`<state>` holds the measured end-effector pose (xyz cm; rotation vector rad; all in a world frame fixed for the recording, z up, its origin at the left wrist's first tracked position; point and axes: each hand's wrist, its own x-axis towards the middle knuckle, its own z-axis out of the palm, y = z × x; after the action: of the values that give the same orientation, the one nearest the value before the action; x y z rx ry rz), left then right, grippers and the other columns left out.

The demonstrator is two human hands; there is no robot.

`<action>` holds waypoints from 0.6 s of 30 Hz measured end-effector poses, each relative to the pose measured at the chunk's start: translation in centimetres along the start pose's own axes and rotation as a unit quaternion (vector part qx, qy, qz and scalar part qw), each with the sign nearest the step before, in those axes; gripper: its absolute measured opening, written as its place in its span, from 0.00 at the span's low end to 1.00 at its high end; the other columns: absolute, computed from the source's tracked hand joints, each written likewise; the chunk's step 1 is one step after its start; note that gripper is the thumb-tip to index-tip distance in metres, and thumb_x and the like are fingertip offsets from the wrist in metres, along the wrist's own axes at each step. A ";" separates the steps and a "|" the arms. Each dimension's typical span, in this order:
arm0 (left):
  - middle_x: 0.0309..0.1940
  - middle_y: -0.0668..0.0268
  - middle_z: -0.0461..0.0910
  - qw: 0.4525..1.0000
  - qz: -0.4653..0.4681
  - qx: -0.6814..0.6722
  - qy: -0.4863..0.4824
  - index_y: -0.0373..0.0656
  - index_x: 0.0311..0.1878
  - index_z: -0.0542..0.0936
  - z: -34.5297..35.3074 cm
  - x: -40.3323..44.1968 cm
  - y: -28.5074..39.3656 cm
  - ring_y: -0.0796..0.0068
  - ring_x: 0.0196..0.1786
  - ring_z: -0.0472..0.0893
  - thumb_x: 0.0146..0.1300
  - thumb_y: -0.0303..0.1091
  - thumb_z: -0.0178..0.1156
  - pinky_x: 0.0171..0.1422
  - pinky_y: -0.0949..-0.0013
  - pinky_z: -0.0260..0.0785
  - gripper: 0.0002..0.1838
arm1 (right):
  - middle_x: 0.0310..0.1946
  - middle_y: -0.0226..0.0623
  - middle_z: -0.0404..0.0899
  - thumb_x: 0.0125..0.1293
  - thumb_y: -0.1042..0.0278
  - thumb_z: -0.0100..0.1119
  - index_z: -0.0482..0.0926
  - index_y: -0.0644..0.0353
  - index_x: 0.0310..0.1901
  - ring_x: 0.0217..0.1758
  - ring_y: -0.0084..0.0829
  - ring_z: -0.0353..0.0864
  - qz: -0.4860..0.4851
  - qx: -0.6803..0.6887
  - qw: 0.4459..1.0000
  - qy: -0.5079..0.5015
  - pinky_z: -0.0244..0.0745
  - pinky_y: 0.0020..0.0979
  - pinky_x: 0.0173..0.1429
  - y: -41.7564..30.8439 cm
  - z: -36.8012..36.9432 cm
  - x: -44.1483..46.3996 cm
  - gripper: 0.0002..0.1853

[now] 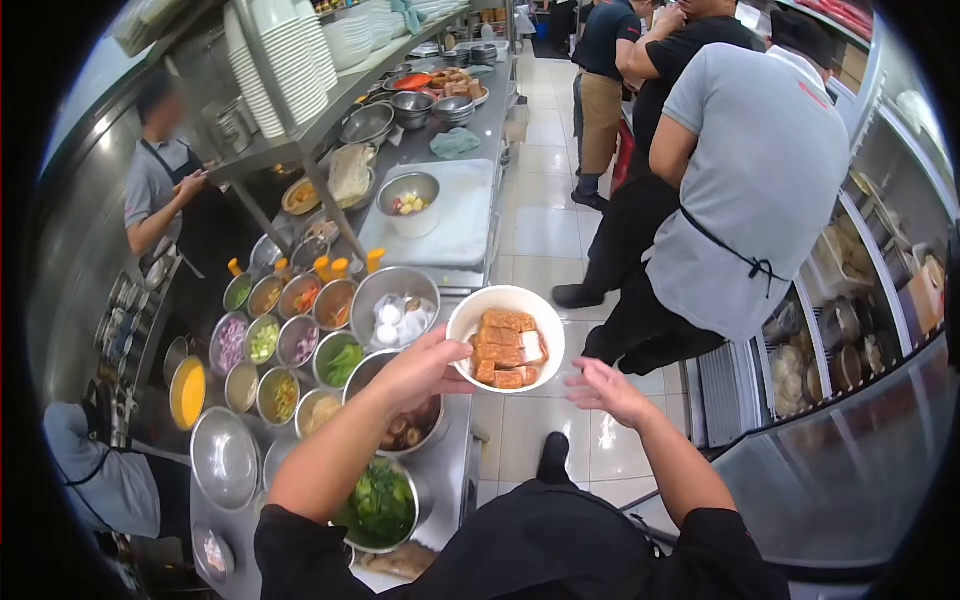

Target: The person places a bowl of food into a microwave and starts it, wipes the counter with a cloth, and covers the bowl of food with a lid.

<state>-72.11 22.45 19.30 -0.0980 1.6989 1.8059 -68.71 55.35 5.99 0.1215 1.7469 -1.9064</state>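
My left hand (428, 366) grips a white bowl (549, 322) at its left side, thumb over the rim. Inside the bowl lie several browned, block-shaped pieces of food (505, 347), one with a pale side showing. My right hand (612, 392) is open to the right of the bowl, fingers apart and not touching it. Below my left forearm, a metal pot of dark mushrooms (402, 428) and a metal container of leafy greens (378, 505) are partly covered by the arm. A metal bowl with white eggs (388, 325) stands just left of the held bowl.
Several metal containers of chopped ingredients (263, 340) crowd the counter at left. Behind them is a white cutting board (460, 205) with a metal bowl (408, 190). A person in a grey shirt (745, 180) bends at right, near an open refrigerated cabinet (840, 300). Tiled floor (540, 235) runs between.
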 end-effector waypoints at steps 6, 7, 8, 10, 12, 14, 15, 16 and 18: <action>0.61 0.60 0.73 0.999 -0.013 0.019 -0.038 0.51 0.72 0.63 0.0 11.0 1.9 0.67 0.56 0.79 0.64 0.41 0.57 0.61 0.60 0.76 0.33 | 0.65 0.44 0.69 0.71 0.45 0.56 0.55 0.59 0.73 0.64 0.39 0.75 -0.114 0.105 0.981 -0.118 0.77 0.46 0.58 -9.6 -0.2 6.8 0.38; 0.62 0.59 0.72 0.999 -0.006 -0.005 -0.032 0.50 0.72 0.63 0.0 12.3 2.1 0.66 0.57 0.78 0.65 0.42 0.55 0.60 0.60 0.76 0.32 | 0.62 0.42 0.73 0.69 0.45 0.56 0.60 0.59 0.71 0.61 0.37 0.78 -0.093 0.111 0.983 -0.111 0.79 0.43 0.56 -11.0 -0.5 8.4 0.37; 0.65 0.58 0.69 0.999 -0.003 -0.010 -0.043 0.49 0.73 0.62 -0.4 13.8 2.3 0.63 0.59 0.77 0.67 0.48 0.56 0.60 0.58 0.76 0.34 | 0.60 0.40 0.76 0.68 0.44 0.57 0.64 0.59 0.68 0.58 0.35 0.80 -0.069 0.118 0.986 -0.098 0.80 0.41 0.54 -11.9 -1.0 9.9 0.35; 0.58 0.55 0.75 0.998 0.000 0.056 -0.004 0.46 0.74 0.61 -0.5 14.3 4.2 0.66 0.54 0.79 0.67 0.56 0.58 0.60 0.60 0.75 0.38 | 0.55 0.39 0.80 0.68 0.49 0.57 0.68 0.61 0.65 0.53 0.35 0.83 -0.051 0.151 0.982 -0.105 0.82 0.39 0.48 -12.2 -2.7 13.3 0.31; 0.51 0.52 0.80 0.935 0.049 0.339 0.092 0.42 0.71 0.66 -2.5 11.7 6.5 0.63 0.51 0.82 0.64 0.61 0.59 0.59 0.62 0.74 0.40 | 0.54 0.40 0.79 0.67 0.52 0.56 0.67 0.61 0.65 0.53 0.35 0.82 -0.043 0.134 0.982 -0.129 0.81 0.39 0.47 -12.8 -4.3 16.6 0.30; 0.53 0.51 0.82 0.870 0.083 0.453 0.175 0.42 0.60 0.79 -7.1 7.8 7.0 0.55 0.53 0.82 0.67 0.52 0.61 0.60 0.59 0.73 0.27 | 0.55 0.41 0.79 0.66 0.53 0.56 0.66 0.61 0.66 0.51 0.36 0.82 -0.049 0.124 0.986 -0.098 0.81 0.39 0.46 -13.8 -4.9 18.7 0.30; 0.50 0.55 0.83 0.842 0.054 0.467 0.266 0.45 0.58 0.81 -9.4 5.4 7.8 0.57 0.53 0.82 0.67 0.49 0.61 0.59 0.59 0.73 0.23 | 0.55 0.42 0.78 0.65 0.54 0.56 0.65 0.61 0.66 0.50 0.36 0.83 -0.045 0.129 0.984 -0.116 0.82 0.39 0.44 -14.0 -5.8 20.0 0.31; 0.49 0.56 0.84 0.799 -0.001 0.468 0.377 0.45 0.55 0.82 -10.3 3.1 9.9 0.57 0.52 0.83 0.67 0.47 0.61 0.58 0.59 0.74 0.20 | 0.56 0.42 0.78 0.65 0.55 0.57 0.65 0.61 0.66 0.50 0.37 0.83 -0.036 0.130 0.984 -0.118 0.83 0.39 0.44 -14.0 -6.7 21.2 0.31; 0.46 0.55 0.85 0.708 -0.002 0.472 0.525 0.42 0.52 0.83 -18.6 0.9 8.1 0.55 0.48 0.84 0.66 0.40 0.60 0.57 0.58 0.75 0.16 | 0.56 0.42 0.77 0.65 0.55 0.58 0.65 0.61 0.66 0.51 0.37 0.83 -0.025 0.124 0.984 -0.123 0.83 0.39 0.43 -13.7 -8.3 23.7 0.31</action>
<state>-83.69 6.15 22.92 -0.7883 3.1855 0.5400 -97.35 55.51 7.07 -0.0652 1.3587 -2.0716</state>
